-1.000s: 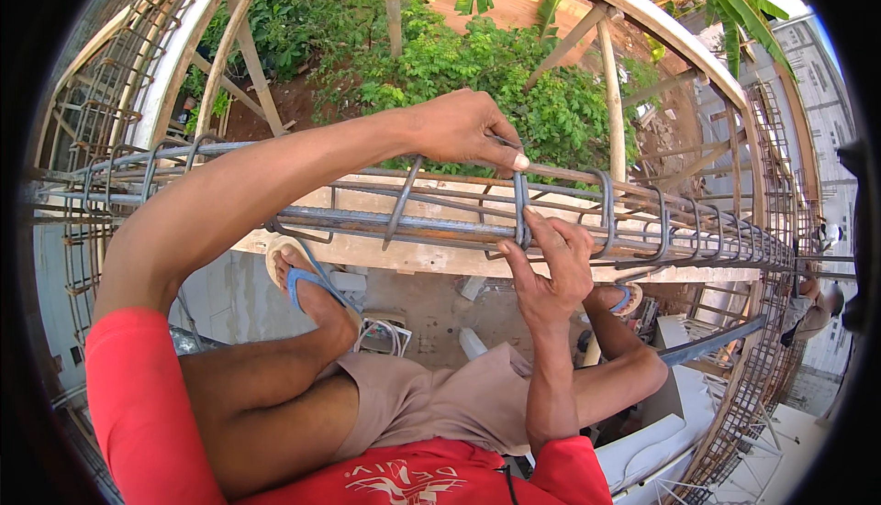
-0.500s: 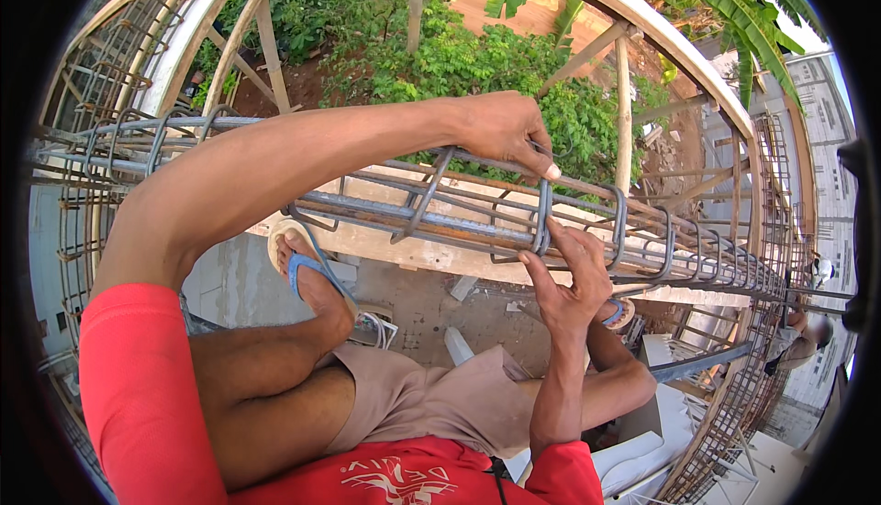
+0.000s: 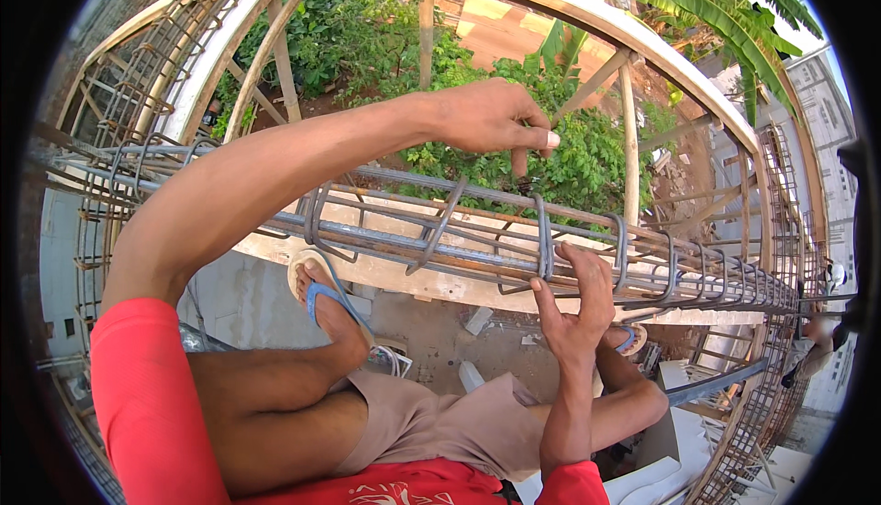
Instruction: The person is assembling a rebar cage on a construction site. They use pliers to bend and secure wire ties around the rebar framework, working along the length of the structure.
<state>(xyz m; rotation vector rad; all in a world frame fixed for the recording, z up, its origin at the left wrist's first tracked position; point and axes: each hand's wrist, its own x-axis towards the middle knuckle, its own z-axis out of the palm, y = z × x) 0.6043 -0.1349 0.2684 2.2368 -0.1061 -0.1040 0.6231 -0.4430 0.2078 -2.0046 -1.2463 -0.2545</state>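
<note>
A long cage of steel reinforcing bars (image 3: 385, 237) with square stirrups runs across in front of me. My left hand (image 3: 496, 118) is raised just above its far top bar, fingers curled and thumb pressed in. Whatever it may pinch is too small to make out; a dark, thin, wire-like bit (image 3: 525, 184) shows below its fingertip. Beneath that, a pair of stirrups (image 3: 544, 239) stands close together around the bars. My right hand (image 3: 578, 303) is at the near side of these stirrups, thumb and forefinger spread, with no object visible in it.
A wooden formwork board (image 3: 367, 271) lies under the cage. Timber posts (image 3: 630, 138) and a curved-looking rail stand beyond, before green plants (image 3: 367, 46). My sandalled foot (image 3: 335, 308) rests near the board, high above a littered floor (image 3: 431, 349). Another person (image 3: 812, 349) is at far right.
My left hand has lifted off the far top bar. My right hand has loosened from the paired stirrups, its thumb and forefinger now apart. The view has shifted slightly.
</note>
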